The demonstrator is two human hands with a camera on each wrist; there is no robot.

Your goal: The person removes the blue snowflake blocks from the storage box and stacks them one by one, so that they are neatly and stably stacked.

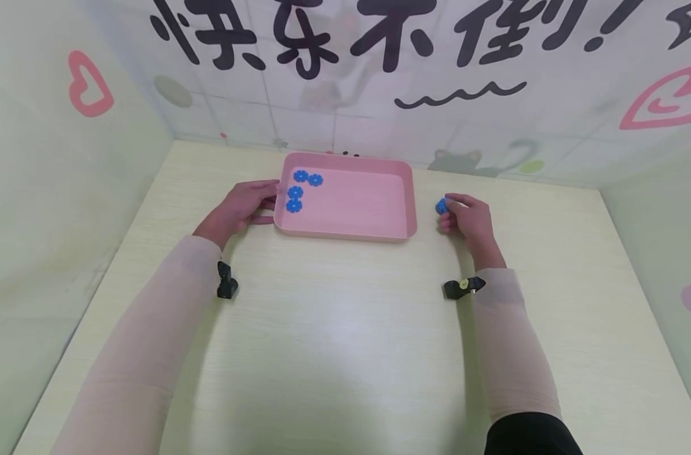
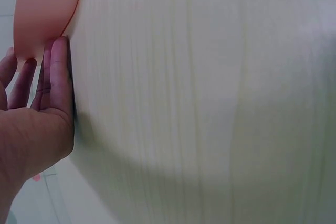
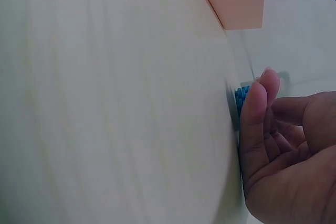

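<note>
A shallow pink tray (image 1: 345,231) lies on the table. Inside, along its left end, are several blue flower-shaped discs (image 1: 294,192), two side by side near the back corner and two lower down the left wall. My left hand (image 1: 248,203) is at the tray's left end, its fairly straight fingers (image 2: 59,72) touching the outer wall. To the right of the tray, apart from it, my right hand (image 1: 469,218) pinches blue flower-shaped discs (image 1: 441,206) between thumb and fingers. In the right wrist view the held discs (image 3: 241,94) are partly hidden by the fingers, so their count is unclear.
The pale wooden table (image 1: 345,328) extends in front of the tray. Behind it stands a printed white backdrop (image 1: 345,120), close to the tray's far edge, with side panels left and right. A small black camera (image 1: 227,281) is strapped at each wrist.
</note>
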